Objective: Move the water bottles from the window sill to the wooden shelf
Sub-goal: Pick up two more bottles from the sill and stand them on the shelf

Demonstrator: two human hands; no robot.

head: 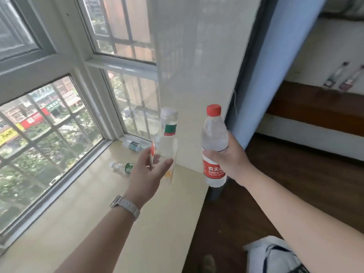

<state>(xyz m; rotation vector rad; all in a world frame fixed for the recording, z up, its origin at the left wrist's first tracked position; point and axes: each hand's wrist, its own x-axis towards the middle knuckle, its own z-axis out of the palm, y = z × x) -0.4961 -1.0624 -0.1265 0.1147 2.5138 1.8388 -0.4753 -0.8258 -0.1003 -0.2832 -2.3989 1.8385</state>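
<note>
A red-capped bottle [214, 146] with a red label is held upright in the right hand [229, 156], whose grip is closed around its middle, past the sill's right edge above the dark wooden floor [295, 194]. A clear bottle with a green neck label [167, 142] is seen upright in front of the left hand [146, 172]; the fingers are curled about its lower part, but whether the grip is closed on it cannot be told, as this part is blurred. A pale watch band [126, 206] is worn on the left wrist. Two more bottles [123, 167] [134, 145] are left lying on the window sill [78, 223] near the corner of the window. On the wooden shelf [315, 107] at the far right, two bottles [334, 77] [352, 79] are seen blurred against the wall
</note>
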